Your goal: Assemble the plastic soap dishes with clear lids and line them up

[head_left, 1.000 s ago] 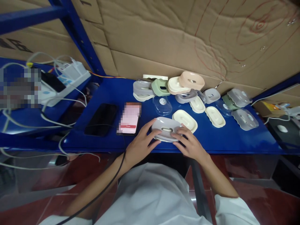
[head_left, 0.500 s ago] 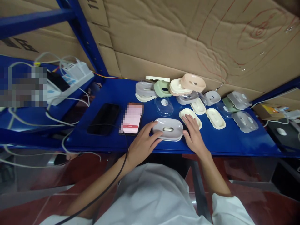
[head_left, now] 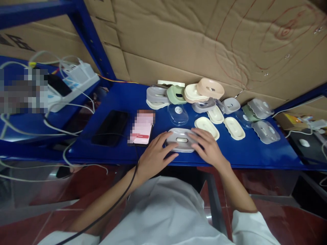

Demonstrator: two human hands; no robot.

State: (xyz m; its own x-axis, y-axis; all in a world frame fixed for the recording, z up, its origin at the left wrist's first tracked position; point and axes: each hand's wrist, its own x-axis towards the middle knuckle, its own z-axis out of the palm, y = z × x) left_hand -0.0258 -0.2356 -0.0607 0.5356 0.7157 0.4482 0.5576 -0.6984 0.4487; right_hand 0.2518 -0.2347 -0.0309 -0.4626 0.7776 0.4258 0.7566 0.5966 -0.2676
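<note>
A light grey soap dish [head_left: 182, 140] with a slot in its middle lies near the front edge of the blue table. My left hand [head_left: 155, 154] grips its left end, fingers along the far rim and thumb at the near side. Around the right end curls my right hand [head_left: 208, 146], fingers and thumb on the dish, slightly blurred. Just beyond the right hand is a cream wavy-edged tray [head_left: 206, 126], with another cream tray [head_left: 234, 128] to its right. A clear lid [head_left: 178, 114] with a round sticker lies behind the dish.
Stacked soap dish parts stand at the back, among them a green one [head_left: 176, 94] and a peach one [head_left: 211, 87]. Clear-lidded dishes [head_left: 266, 132] lie right. A lit phone [head_left: 141, 127], a dark phone [head_left: 110, 127], cables and a power strip [head_left: 79, 83] are left.
My right hand has moved left from the cream tray onto the right end of the grey soap dish. My left hand stays at the left end. The view has shifted slightly.
</note>
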